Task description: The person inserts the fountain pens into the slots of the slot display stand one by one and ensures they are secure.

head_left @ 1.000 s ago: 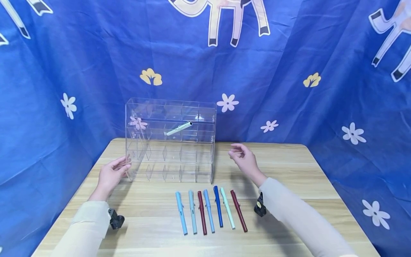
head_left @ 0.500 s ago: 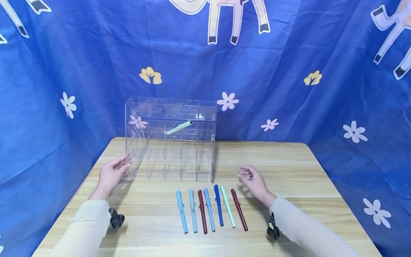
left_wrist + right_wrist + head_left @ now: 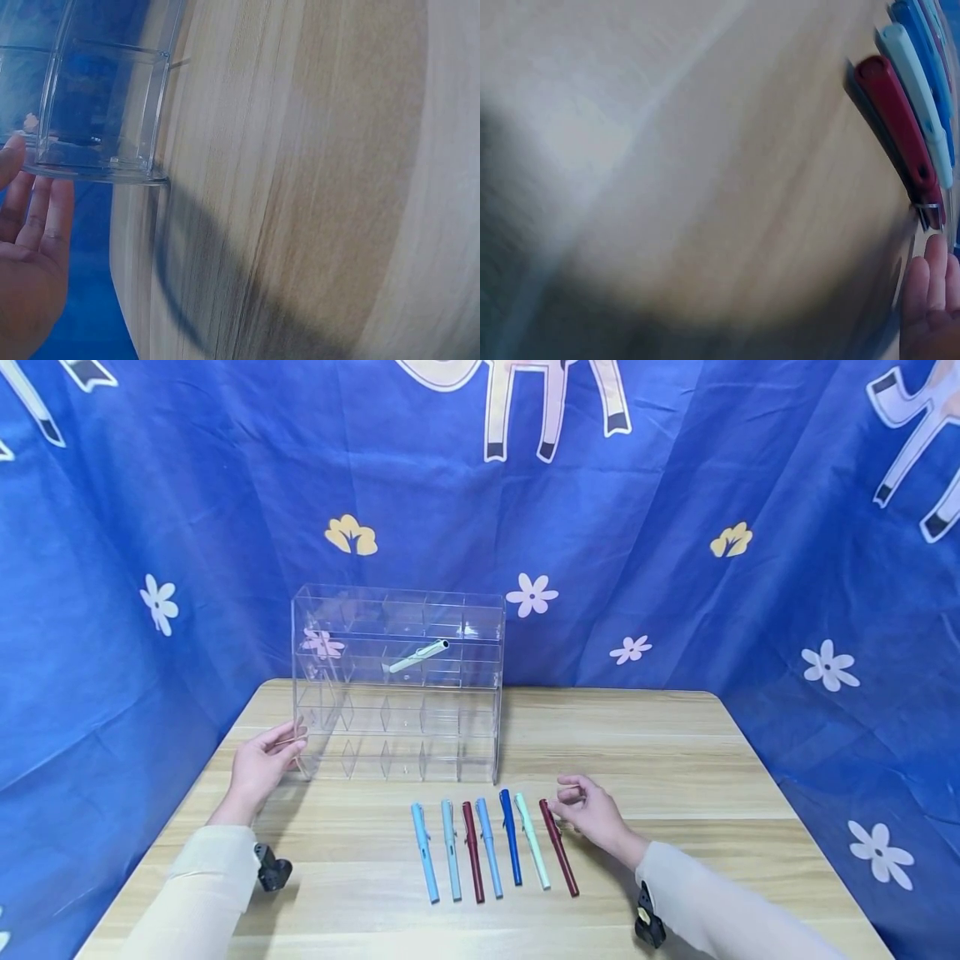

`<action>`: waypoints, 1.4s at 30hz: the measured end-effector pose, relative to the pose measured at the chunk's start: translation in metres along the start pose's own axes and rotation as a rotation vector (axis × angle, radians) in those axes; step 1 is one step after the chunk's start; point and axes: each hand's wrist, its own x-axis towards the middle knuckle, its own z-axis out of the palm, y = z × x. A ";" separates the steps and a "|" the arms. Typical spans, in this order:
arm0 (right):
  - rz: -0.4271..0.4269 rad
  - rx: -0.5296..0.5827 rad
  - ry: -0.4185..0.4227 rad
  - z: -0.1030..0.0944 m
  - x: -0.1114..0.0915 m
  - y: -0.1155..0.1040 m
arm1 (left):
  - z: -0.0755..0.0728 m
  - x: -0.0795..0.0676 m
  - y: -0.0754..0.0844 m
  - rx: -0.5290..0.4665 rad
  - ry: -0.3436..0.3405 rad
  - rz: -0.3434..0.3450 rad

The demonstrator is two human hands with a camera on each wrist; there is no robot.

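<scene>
A clear acrylic display rack [image 3: 397,688] with several compartments stands at the back left of the table. My left hand [image 3: 258,770] holds its left side, the thumb in front of the edge and the fingers behind it in the left wrist view. One pale mint pen [image 3: 418,657] lies slanted in an upper compartment. My right hand [image 3: 592,817] hovers at the cap end of the rightmost dark red pen [image 3: 561,853], its fingers loosely bent and holding nothing. In the right wrist view the fingertips [image 3: 936,247] come close to that pen's clip.
Left of the dark red pen, a row of pens lies on the wooden table [image 3: 352,860]: mint [image 3: 534,847], dark blue [image 3: 512,842], light blue [image 3: 490,852], another dark red [image 3: 473,856], grey-blue [image 3: 452,853] and sky blue [image 3: 425,858]. A blue patterned curtain [image 3: 450,527] surrounds the table.
My right hand has come down and toward me, from beside the rack to the cap of the rightmost dark red pen. The left hand and the rack have stayed put.
</scene>
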 end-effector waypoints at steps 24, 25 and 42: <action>0.079 -0.139 -0.097 0.011 -0.003 -0.007 | 0.000 0.000 0.006 -0.027 0.014 -0.004; 0.086 -0.127 -0.107 0.010 -0.003 -0.008 | 0.000 0.000 0.006 -0.029 0.013 -0.002; 0.125 0.089 -0.405 -0.023 0.018 -0.005 | 0.000 -0.001 0.003 0.045 0.008 -0.038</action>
